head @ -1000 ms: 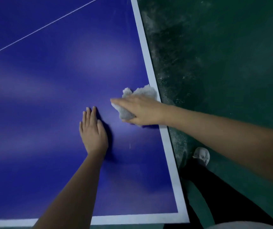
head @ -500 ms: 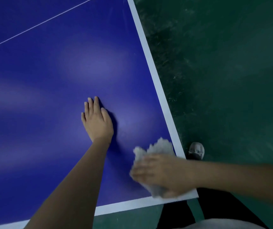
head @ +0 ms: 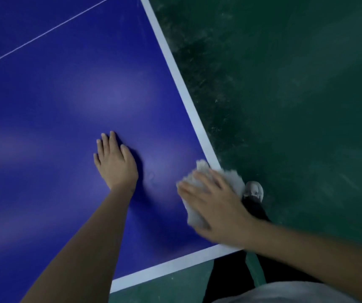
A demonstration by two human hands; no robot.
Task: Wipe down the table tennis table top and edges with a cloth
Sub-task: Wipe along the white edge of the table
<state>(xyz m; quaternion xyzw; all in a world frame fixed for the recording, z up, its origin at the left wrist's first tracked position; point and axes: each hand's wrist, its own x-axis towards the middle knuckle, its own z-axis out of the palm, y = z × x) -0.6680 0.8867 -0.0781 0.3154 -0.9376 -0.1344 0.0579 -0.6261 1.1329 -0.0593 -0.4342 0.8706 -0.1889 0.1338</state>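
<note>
The blue table tennis table [head: 70,101] fills the left and middle of the head view, with a white border line along its right side and near end. A crumpled white cloth [head: 199,171] lies on the near right corner of the top. My right hand [head: 217,206] presses flat on the cloth with straight fingers, and part of the cloth is hidden beneath it. My left hand [head: 115,162] rests flat on the blue surface, a short way left of the cloth.
A dark green floor [head: 296,106] with dusty scuffs lies to the right of the table. My leg in dark trousers and a light shoe [head: 254,190] stand close to the table's corner. A thin white centre line [head: 44,33] crosses the top far left.
My right hand slid the cloth toward me along the right edge to the near corner. In the last half second it shifted slightly away and to the right. My left hand stayed planted.
</note>
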